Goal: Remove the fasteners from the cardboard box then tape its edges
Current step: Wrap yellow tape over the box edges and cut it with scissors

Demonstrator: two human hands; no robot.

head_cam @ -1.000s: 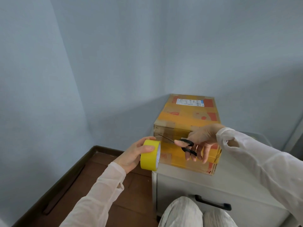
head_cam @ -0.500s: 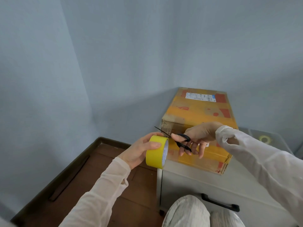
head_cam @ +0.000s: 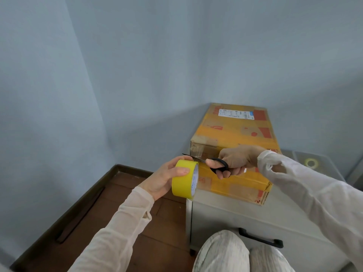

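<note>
Progress seemingly well into taping: curling left hand [head_cam: 163,177] fingers round yellow tape roll [head_cam: 183,179] just left of cardboard box [head_cam: 235,134] on table [head_cam: 235,211]; pinching scissors [head_cam: 206,161] in right hand [head_cam: 237,160], laying blades across roll's top; seeing no fasteners, leaving cutting and bare near-left corner

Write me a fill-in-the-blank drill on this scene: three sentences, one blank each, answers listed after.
The left hand holds a tape roll coloured ____.
The right hand grips scissors with ____ handles.
The label on the cardboard box is mostly ____.
Answers: yellow; black; white.
</note>
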